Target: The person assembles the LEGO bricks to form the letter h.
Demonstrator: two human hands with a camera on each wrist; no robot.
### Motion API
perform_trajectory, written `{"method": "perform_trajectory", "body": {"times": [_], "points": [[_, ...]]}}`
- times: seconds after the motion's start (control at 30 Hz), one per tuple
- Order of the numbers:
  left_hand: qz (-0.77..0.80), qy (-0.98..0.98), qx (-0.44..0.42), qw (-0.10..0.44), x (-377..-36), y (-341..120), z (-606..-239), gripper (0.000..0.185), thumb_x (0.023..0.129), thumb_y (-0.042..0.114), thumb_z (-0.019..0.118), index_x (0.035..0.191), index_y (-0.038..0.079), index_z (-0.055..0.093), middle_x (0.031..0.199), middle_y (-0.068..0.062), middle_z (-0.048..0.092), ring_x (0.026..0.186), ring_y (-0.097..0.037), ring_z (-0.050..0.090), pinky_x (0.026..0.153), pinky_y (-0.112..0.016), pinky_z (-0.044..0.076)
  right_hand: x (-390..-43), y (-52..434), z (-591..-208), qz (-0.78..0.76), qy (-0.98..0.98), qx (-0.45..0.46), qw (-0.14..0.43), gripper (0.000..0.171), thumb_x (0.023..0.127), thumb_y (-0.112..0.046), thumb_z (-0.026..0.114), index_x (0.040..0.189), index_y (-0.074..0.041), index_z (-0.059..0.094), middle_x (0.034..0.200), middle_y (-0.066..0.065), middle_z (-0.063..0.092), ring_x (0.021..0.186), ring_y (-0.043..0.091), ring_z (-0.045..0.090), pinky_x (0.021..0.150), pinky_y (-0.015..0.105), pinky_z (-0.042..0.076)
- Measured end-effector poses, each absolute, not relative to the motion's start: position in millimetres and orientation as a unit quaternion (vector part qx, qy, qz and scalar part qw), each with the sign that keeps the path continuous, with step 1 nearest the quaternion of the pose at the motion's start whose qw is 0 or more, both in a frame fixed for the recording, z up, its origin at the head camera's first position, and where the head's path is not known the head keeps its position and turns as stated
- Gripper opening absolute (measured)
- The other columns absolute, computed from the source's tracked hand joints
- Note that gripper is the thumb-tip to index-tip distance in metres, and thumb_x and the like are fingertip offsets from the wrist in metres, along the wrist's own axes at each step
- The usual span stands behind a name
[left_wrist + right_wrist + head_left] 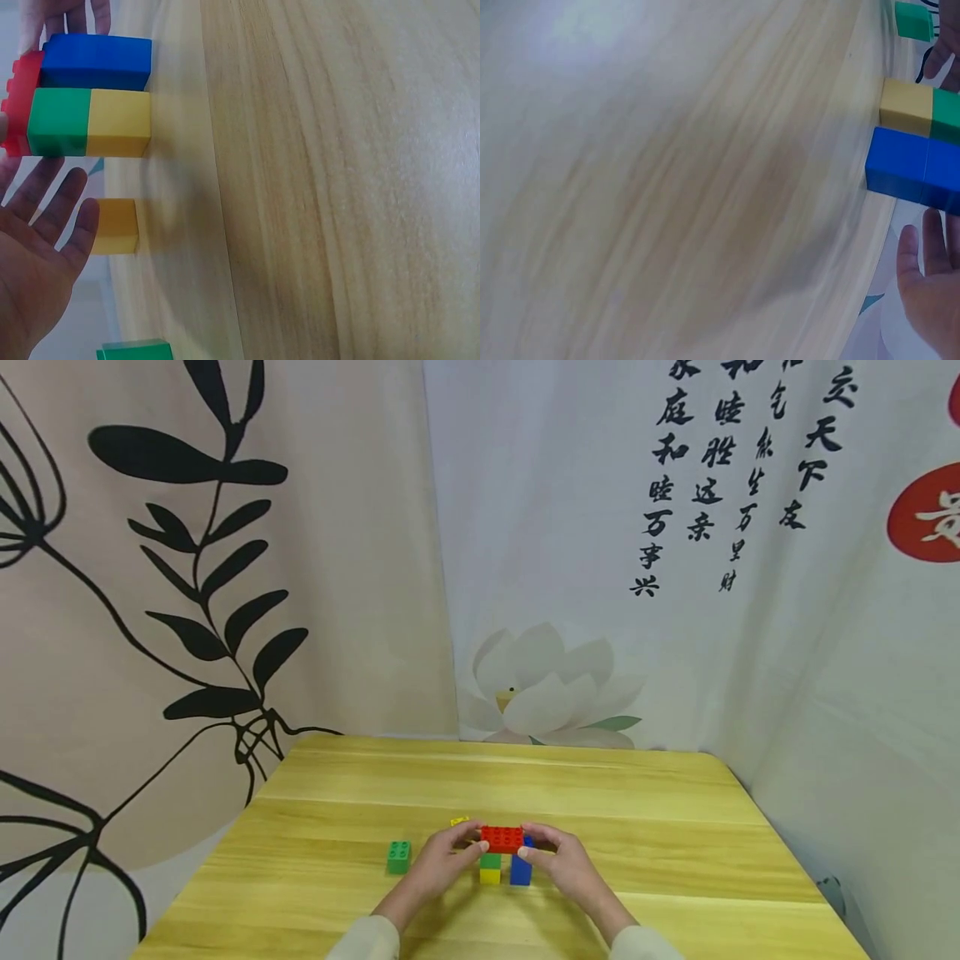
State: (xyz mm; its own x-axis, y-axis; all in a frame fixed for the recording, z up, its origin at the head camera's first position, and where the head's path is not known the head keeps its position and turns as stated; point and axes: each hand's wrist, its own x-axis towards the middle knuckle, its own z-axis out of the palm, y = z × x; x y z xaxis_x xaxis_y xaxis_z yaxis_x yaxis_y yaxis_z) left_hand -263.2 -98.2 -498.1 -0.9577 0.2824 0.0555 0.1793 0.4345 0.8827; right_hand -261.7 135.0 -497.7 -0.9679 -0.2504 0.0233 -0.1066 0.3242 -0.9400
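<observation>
A red brick [502,838] with studs on top lies across two small stacks. Under its left part is a green brick [491,861] over a yellow brick [490,877]. Blue bricks [521,870] form the stack at its right; a seam between them shows in the right wrist view. My left hand [447,860] pinches the red brick's left end, thumb at the front. At the right end my right hand [564,857] pinches it likewise. The right hand's fingertips are cut off in the right wrist view.
A loose green brick [399,857] stands on the wooden table [337,827] left of my left hand. Another yellow brick [116,226] is behind the left hand, partly hidden by its fingers. Printed curtains [360,568] hang beyond the table's far edge.
</observation>
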Motion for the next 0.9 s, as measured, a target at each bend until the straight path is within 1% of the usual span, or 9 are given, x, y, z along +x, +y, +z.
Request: {"method": "perform_trajectory", "body": {"times": [0.2, 0.3, 0.4, 0.57, 0.7, 0.8, 0.9], "points": [[0.506, 0.851, 0.137, 0.042, -262.7, -97.8, -497.7, 0.048, 0.096, 0.042, 0.060, 0.136, 0.015, 0.056, 0.124, -0.011, 0.067, 0.109, -0.026, 0.063, 0.087, -0.044, 0.056, -263.9, 138.5, -500.9, -0.559, 0.823, -0.094, 0.045, 0.035, 0.093, -0.026, 0.068, 0.123, -0.008, 0.065, 0.120, 0.010, 0.068, 0.111, 0.024, 0.063, 0.087, 0.034, 0.057], [0.500, 0.856, 0.123, 0.043, -262.5, -98.4, -497.1, 0.055, 0.094, 0.045, 0.062, 0.140, 0.016, 0.052, 0.128, -0.011, 0.064, 0.111, -0.025, 0.062, 0.090, -0.044, 0.055, -264.7, 139.1, -503.0, -0.562, 0.821, -0.091, 0.042, 0.032, 0.094, -0.025, 0.067, 0.121, -0.008, 0.066, 0.118, 0.009, 0.069, 0.108, 0.022, 0.064, 0.086, 0.033, 0.057], [0.508, 0.853, 0.117, 0.035, -261.8, -101.8, -495.5, 0.058, 0.094, 0.044, 0.064, 0.143, 0.017, 0.049, 0.132, -0.013, 0.061, 0.113, -0.027, 0.061, 0.091, -0.046, 0.054, -265.0, 139.3, -504.3, -0.566, 0.818, -0.091, 0.044, 0.033, 0.094, -0.026, 0.067, 0.121, -0.007, 0.066, 0.117, 0.009, 0.069, 0.105, 0.020, 0.064, 0.085, 0.031, 0.057], [0.534, 0.838, 0.111, 0.008, -261.4, -114.4, -487.5, 0.055, 0.095, 0.039, 0.063, 0.143, 0.016, 0.048, 0.134, -0.015, 0.059, 0.114, -0.027, 0.060, 0.089, -0.040, 0.055, -263.7, 139.5, -505.7, -0.571, 0.815, -0.087, 0.044, 0.036, 0.094, -0.028, 0.067, 0.123, -0.007, 0.065, 0.118, 0.011, 0.069, 0.104, 0.019, 0.065, 0.085, 0.030, 0.056], [0.544, 0.835, 0.085, -0.012, -262.5, -128.7, -480.5, 0.053, 0.095, 0.040, 0.062, 0.142, 0.017, 0.050, 0.133, -0.012, 0.060, 0.113, -0.022, 0.060, 0.090, -0.037, 0.054, -262.1, 138.8, -505.5, -0.577, 0.811, -0.082, 0.048, 0.039, 0.093, -0.030, 0.067, 0.124, -0.006, 0.065, 0.119, 0.011, 0.068, 0.105, 0.019, 0.065, 0.087, 0.032, 0.056], [0.548, 0.834, 0.059, -0.017, -262.4, -140.1, -477.1, 0.052, 0.095, 0.041, 0.063, 0.142, 0.020, 0.051, 0.131, -0.006, 0.062, 0.113, -0.020, 0.060, 0.092, -0.038, 0.054, -261.6, 138.3, -505.4, -0.575, 0.812, -0.083, 0.050, 0.040, 0.093, -0.030, 0.067, 0.125, -0.006, 0.064, 0.120, 0.012, 0.068, 0.105, 0.020, 0.065, 0.088, 0.033, 0.056], [0.552, 0.833, 0.041, -0.017, -261.5, -152.0, -474.5, 0.050, 0.096, 0.038, 0.062, 0.142, 0.021, 0.050, 0.131, -0.004, 0.061, 0.116, -0.021, 0.058, 0.095, -0.040, 0.052, -261.7, 138.1, -505.2, -0.573, 0.814, -0.084, 0.052, 0.040, 0.093, -0.030, 0.067, 0.125, -0.006, 0.064, 0.121, 0.013, 0.068, 0.106, 0.021, 0.065, 0.088, 0.034, 0.057]]}}
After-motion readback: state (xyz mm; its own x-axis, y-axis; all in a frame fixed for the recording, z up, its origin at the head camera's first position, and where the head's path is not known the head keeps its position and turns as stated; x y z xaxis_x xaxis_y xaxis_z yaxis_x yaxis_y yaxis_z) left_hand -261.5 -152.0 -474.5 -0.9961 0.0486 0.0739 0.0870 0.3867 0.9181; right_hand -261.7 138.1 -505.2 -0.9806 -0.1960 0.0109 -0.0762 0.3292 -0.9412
